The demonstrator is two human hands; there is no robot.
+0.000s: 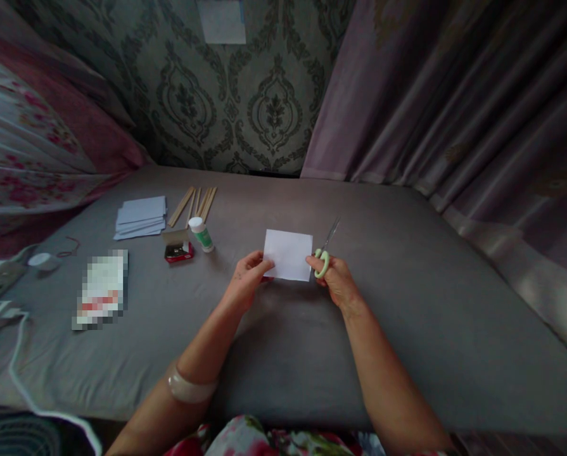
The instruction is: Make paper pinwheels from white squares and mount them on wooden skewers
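Both hands hold a small white sheet of paper point(289, 253) up above the grey-covered surface. My left hand point(251, 278) pinches its left edge, thumb on top and fingers behind. At its right edge, my right hand point(337, 278) grips the paper with thumb and fingers. A pair of scissors point(322, 261) with light green handles also hangs in that right hand, blades pointing up and away to the right. The fingers behind the paper are partly hidden.
To the left lie a stack of white paper point(141, 216), several wooden sticks point(202, 201), a white-capped bottle point(202, 234) with a green label and an open small red box point(177, 248). Further left are a blurred packet point(101, 288), a power strip point(0, 278) and a white cable point(24, 373).
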